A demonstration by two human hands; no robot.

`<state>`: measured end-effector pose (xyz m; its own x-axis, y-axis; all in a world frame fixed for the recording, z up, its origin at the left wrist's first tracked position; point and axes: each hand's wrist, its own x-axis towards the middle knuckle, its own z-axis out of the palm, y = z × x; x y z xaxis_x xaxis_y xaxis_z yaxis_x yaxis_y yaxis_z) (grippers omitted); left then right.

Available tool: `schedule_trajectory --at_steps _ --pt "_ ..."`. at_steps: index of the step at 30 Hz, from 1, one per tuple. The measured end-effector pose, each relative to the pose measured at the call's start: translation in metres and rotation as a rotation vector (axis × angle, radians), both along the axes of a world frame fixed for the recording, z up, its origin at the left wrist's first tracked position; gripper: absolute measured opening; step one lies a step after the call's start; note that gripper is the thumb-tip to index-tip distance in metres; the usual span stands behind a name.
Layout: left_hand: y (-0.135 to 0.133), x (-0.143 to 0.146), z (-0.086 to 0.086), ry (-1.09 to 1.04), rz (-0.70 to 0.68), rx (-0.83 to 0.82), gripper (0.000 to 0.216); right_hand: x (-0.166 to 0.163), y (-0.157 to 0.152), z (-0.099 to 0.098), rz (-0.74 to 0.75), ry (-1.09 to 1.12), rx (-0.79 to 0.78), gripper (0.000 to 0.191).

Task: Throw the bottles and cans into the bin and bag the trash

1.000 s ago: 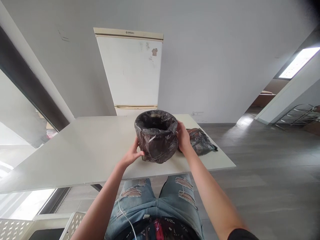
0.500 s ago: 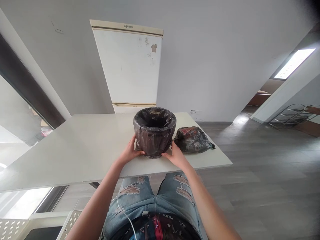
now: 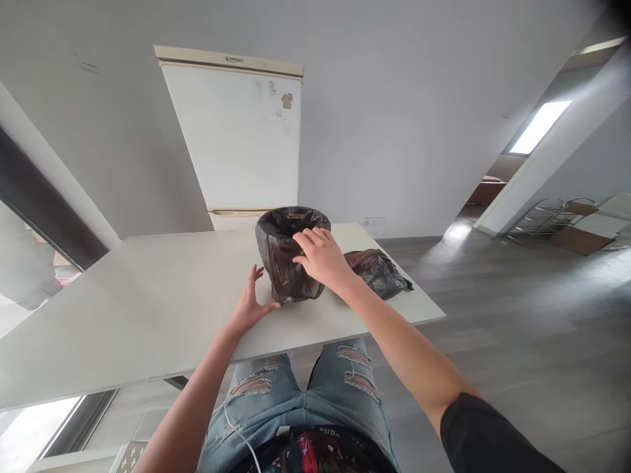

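A small bin lined with a black plastic bag stands near the front edge of a white table. My left hand rests open against the bin's lower left side, thumb touching its base. My right hand lies over the front of the bin, fingers spread on the bag near the rim. It hides much of the bin's front. A filled, tied black bag lies on the table just right of the bin.
A white fridge stands behind the table against a grey wall. Grey wood floor spreads to the right, with a wire rack far off. My legs in torn jeans are under the table's front edge.
My right hand rose from the bin's lower right base to the front of the bag near the rim. My left hand opened slightly at the base. The view shifted rightwards.
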<state>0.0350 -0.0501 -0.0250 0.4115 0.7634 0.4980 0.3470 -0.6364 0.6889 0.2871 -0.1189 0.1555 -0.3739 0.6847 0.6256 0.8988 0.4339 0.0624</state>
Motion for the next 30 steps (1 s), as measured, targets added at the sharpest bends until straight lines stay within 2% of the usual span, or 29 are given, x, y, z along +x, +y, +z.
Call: schedule_trajectory --at_steps 3,8,11,13,16,19,21,23,25,26,29,30 --pt "0.0 0.001 -0.005 -0.038 0.055 0.018 0.112 0.013 0.046 0.005 -0.084 -0.057 -0.052 0.038" --pt "0.0 0.002 -0.008 0.009 0.148 -0.085 0.062 0.054 0.11 0.009 -0.241 -0.135 -0.1 0.045" --pt "0.001 0.002 -0.008 0.068 0.085 -0.072 0.033 0.089 0.129 0.011 -0.316 -0.174 -0.127 0.048" --pt "0.001 0.002 -0.009 0.097 0.052 -0.047 0.027 0.115 0.131 0.012 -0.35 -0.18 -0.154 0.047" --pt "0.001 0.003 -0.01 0.136 0.06 -0.017 0.029 0.151 0.125 0.015 -0.377 -0.163 -0.2 0.045" --pt "0.002 0.005 -0.012 0.192 0.063 0.01 0.031 0.172 0.11 0.017 -0.372 -0.125 -0.225 0.056" --pt "0.003 0.005 -0.013 0.218 0.057 0.02 0.031 0.177 0.094 0.015 -0.358 -0.03 -0.144 0.066" --pt "0.002 0.004 -0.012 0.215 0.053 0.018 0.03 0.181 0.07 0.007 -0.349 0.153 0.017 0.065" --pt "0.001 0.004 -0.01 0.203 0.054 0.022 0.028 0.193 0.041 -0.009 -0.376 0.391 0.146 0.056" --pt "-0.001 0.004 -0.008 0.204 0.053 0.03 0.027 0.203 0.025 -0.02 -0.417 0.505 0.148 0.056" --pt "-0.005 0.007 0.0 0.24 0.043 0.053 0.027 0.238 -0.018 -0.06 -0.692 0.743 -0.132 0.063" --pt "-0.007 0.007 0.004 0.252 0.035 0.057 0.027 0.247 -0.03 -0.075 -0.737 0.771 -0.197 0.063"
